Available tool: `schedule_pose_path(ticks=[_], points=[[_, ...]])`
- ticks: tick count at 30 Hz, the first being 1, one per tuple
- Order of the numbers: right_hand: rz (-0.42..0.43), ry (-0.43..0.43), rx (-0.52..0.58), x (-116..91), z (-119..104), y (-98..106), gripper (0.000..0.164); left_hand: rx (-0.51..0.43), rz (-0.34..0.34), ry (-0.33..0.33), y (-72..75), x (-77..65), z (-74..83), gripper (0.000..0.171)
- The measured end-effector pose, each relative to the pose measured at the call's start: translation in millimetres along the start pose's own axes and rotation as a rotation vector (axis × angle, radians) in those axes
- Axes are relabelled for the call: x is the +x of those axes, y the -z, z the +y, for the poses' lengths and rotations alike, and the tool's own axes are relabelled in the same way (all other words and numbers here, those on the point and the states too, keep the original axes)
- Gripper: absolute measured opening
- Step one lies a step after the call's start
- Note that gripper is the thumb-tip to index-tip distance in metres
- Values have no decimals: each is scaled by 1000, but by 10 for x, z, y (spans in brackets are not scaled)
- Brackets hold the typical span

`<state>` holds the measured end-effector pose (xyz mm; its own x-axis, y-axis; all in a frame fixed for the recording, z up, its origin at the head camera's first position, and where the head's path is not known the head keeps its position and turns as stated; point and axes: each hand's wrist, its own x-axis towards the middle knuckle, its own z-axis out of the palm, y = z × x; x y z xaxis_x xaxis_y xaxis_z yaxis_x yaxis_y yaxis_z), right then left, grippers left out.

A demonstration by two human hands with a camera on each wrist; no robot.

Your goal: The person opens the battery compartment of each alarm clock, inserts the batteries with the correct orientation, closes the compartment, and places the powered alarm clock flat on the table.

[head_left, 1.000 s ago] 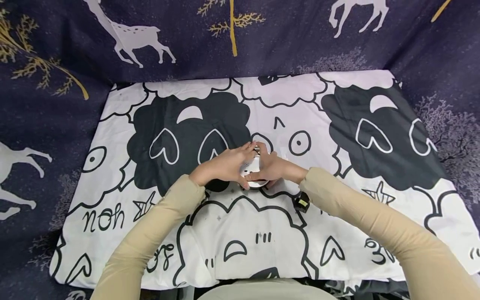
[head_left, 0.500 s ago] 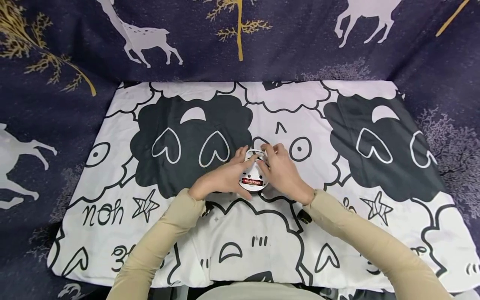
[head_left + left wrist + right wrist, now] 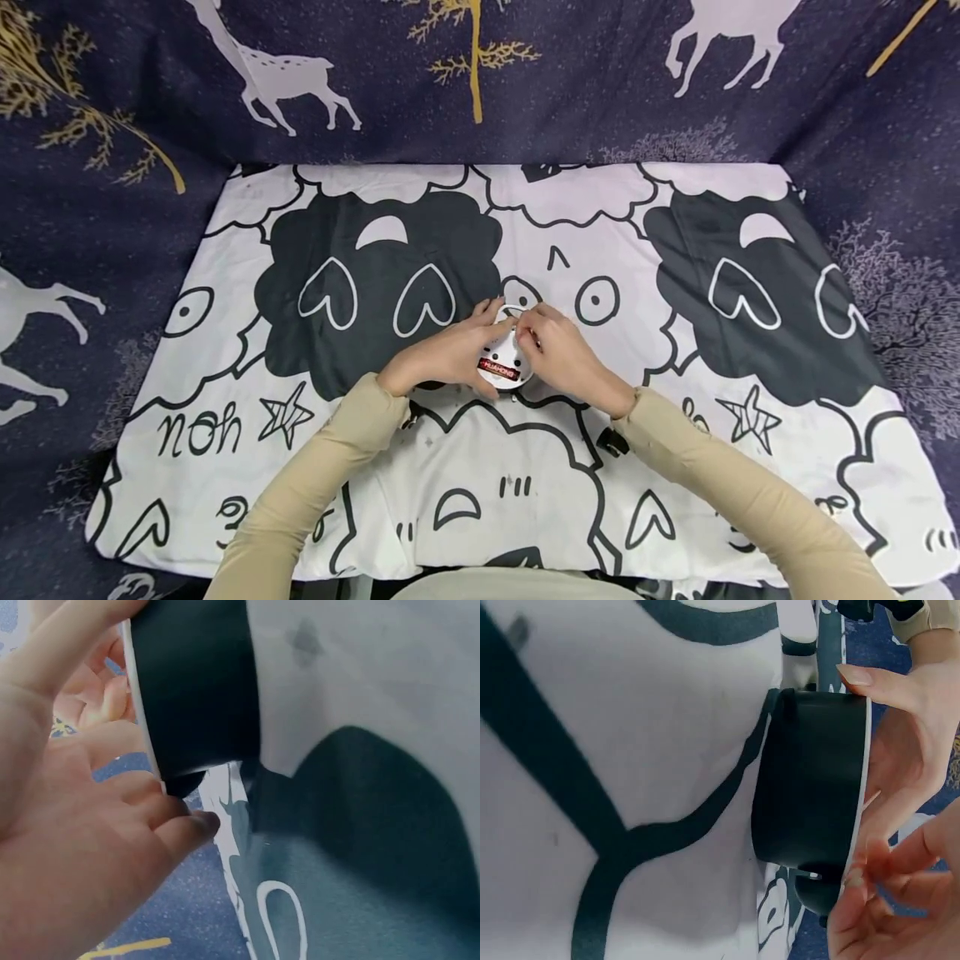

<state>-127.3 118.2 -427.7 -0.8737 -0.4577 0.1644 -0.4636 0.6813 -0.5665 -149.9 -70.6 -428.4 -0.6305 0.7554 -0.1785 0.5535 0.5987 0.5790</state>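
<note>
Between the hands, on the cloth, stands a round case with black sides (image 3: 810, 780) and a white face (image 3: 495, 381). A red label (image 3: 498, 368) on the face reads HUAHONG, with small dark dots above it. My left hand (image 3: 446, 357) holds the case around its left side, thumb at the near edge and fingers toward the far edge. In the left wrist view the left fingers curl at the bottom of the case. My right hand (image 3: 564, 357) has its fingers bunched at the right of the face, and its fingertips (image 3: 855, 879) pinch at the pale rim.
A white cloth (image 3: 555, 492) with black cartoon outlines covers the table. A dark blue curtain (image 3: 585, 83) with deer and branches hangs behind and at both sides. A small black device (image 3: 612, 443) sits by the right wrist.
Both hands first enclosed the case and hid most of its face. The right hand has since drawn back to the right, and its fingers have come together at the rim, leaving the label visible.
</note>
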Motion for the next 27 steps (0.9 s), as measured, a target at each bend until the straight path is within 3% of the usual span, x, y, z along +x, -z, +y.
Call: schedule_pose_path(ticks=[5,8,11,19,27], points=[[-112,229,41,-3,33,-52,15,-90,7,8,-33,-27,-57,105],[-151,361,-25,14,48,-78,15,-115,16,-9,-51,-16,-84,104],[-156,439,-95,41,68,-76,18,-132,15,-32,-50,6,-94,103],[-256,462,-6,144,124,-26,25,-185,-6,-25,-41,0,-128,113],[-265,498,-28,184,135,-64,29,-191,10,-39,-42,-29,-174,118]])
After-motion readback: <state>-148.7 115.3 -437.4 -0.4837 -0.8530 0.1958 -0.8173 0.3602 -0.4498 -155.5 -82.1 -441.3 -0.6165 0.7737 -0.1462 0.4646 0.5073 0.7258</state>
